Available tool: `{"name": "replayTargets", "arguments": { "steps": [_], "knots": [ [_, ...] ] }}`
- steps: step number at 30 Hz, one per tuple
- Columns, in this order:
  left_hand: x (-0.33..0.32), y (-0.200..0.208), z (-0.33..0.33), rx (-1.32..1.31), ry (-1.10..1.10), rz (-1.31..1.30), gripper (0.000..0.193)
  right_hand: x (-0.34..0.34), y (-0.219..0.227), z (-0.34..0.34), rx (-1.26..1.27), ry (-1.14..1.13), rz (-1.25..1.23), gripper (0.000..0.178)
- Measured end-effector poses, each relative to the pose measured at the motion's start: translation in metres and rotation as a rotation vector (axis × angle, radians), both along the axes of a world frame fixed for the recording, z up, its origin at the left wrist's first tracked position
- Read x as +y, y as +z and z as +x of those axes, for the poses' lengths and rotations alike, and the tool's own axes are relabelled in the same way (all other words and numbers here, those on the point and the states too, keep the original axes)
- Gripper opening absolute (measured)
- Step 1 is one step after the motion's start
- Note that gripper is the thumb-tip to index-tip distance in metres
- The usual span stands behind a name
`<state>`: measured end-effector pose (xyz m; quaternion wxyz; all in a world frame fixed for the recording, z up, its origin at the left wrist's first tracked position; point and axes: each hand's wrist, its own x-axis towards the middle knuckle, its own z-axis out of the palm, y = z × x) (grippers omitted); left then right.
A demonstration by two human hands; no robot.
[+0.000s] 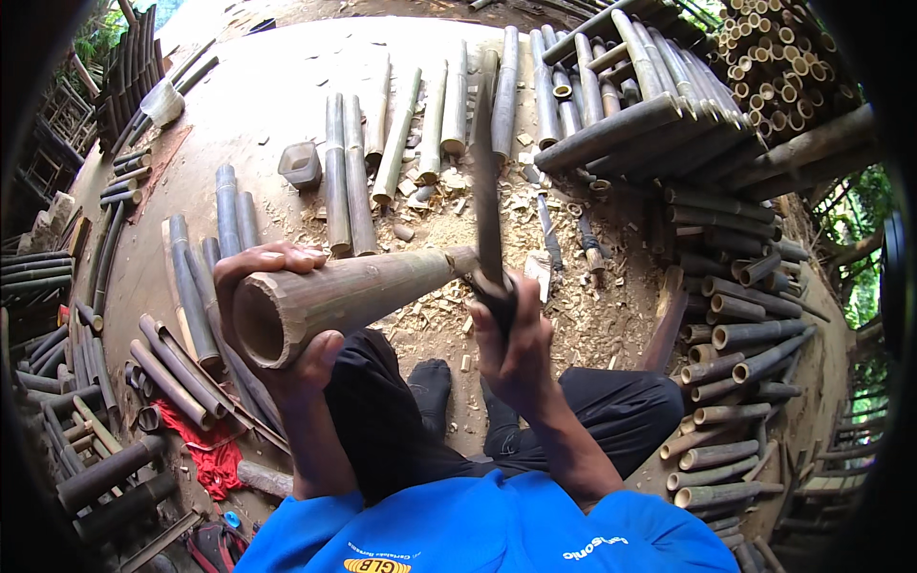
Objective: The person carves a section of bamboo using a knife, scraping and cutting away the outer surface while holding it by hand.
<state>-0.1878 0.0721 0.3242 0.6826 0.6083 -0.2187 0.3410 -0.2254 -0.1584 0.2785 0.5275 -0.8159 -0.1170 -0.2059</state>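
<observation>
- Bamboo tube [368, 291], one: held aslant above the lap, wide mouth toward the person's left, narrower end toward the right; by this slant, it seems, the far end is presented to the blade.
- Left hand [225, 291]: wrapped around the wide end, fingers above and thumb below the mouth, presumably so that the tube is steadied well away from the edge.
- Long-bladed knife [487, 181], one: held upright at the narrow end (blade blurred; contact with the tube cannot be told).
- Right hand [521, 349]: closed around the dark knife handle, probably for control.
- Wood chips [573, 325]: scattered over the ground ahead of the feet.
- Bamboo lengths [399, 138]: laid side by side beyond the chips, perhaps for easy reach.
- Bamboo stack [755, 334]: piled at the right, ends mostly inward, presumably for tidy storage.
</observation>
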Motion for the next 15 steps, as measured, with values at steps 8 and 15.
{"name": "replayTargets", "arguments": {
  "steps": [8,15],
  "knots": [
    [0.011,-0.003,-0.008,0.028,-0.031,-0.036,0.075,-0.007,-0.026,0.013,0.561,0.031,-0.191,0.047],
    [-0.009,-0.01,-0.002,0.021,-0.063,-0.047,0.076,-0.019,-0.137,0.012,0.177,-0.168,-0.585,0.041]
  ]
}}
